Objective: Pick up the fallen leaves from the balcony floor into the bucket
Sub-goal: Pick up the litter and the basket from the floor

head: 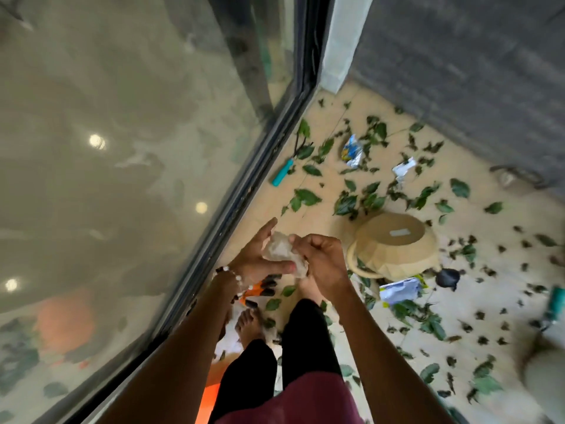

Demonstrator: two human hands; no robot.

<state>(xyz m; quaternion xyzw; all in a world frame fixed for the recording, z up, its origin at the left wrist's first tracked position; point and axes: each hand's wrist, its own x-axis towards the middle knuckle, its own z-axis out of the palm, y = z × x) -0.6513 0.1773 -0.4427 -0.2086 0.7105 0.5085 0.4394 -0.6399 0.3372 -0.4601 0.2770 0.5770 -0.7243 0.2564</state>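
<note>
Green and dried leaves [363, 200] lie scattered over the beige tiled balcony floor [477, 228]. A tan bucket [394, 249] lies overturned, bottom up, just right of my hands. My left hand [260, 255] is flat with its fingers spread, and a crumpled clear plastic piece [279, 250] rests against its palm. My right hand [321, 258] is closed on the same plastic from the right. Both hands are held in the air above my bare feet [249, 324].
A glass sliding door [122, 148] with a dark frame runs along the left. A teal-handled tool [282, 172], a blue wrapper [353, 151], white paper scraps [403, 168], a blue-white packet [400, 290] and a black object [448, 278] lie among the leaves. A grey wall [474, 56] stands behind.
</note>
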